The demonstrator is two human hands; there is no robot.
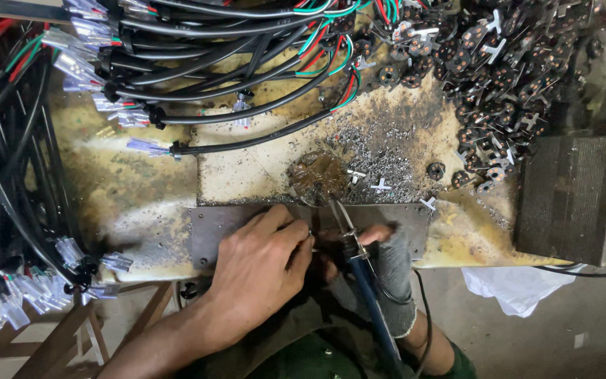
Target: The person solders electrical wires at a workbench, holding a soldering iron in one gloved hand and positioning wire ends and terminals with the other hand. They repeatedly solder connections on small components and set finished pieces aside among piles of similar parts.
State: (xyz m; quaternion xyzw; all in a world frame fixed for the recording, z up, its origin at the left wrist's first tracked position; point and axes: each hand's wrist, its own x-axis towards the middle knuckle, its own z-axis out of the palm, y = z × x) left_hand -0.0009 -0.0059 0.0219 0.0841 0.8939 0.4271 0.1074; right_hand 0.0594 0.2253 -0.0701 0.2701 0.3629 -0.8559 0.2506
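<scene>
My left hand (264,256) pinches a small part on the plate (208,228); my gloved right hand (387,256) grips the soldering iron (355,260).

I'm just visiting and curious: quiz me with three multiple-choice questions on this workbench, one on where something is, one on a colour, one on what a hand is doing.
1. Where is the heap of small black plug parts?
A. top right
B. bottom left
C. under the metal plate

2. What colour is the soldering iron handle?
A. yellow
B. blue
C. white

3. What is the right hand doing?
A. lying flat and empty
B. holding the soldering iron
C. lifting a cable

Answers: 1 A, the heap fills the bench's upper right corner. 2 B, the handle by the gloved wrist is blue. 3 B, the iron's tip points at the left hand fingertips over the metal plate.
</scene>
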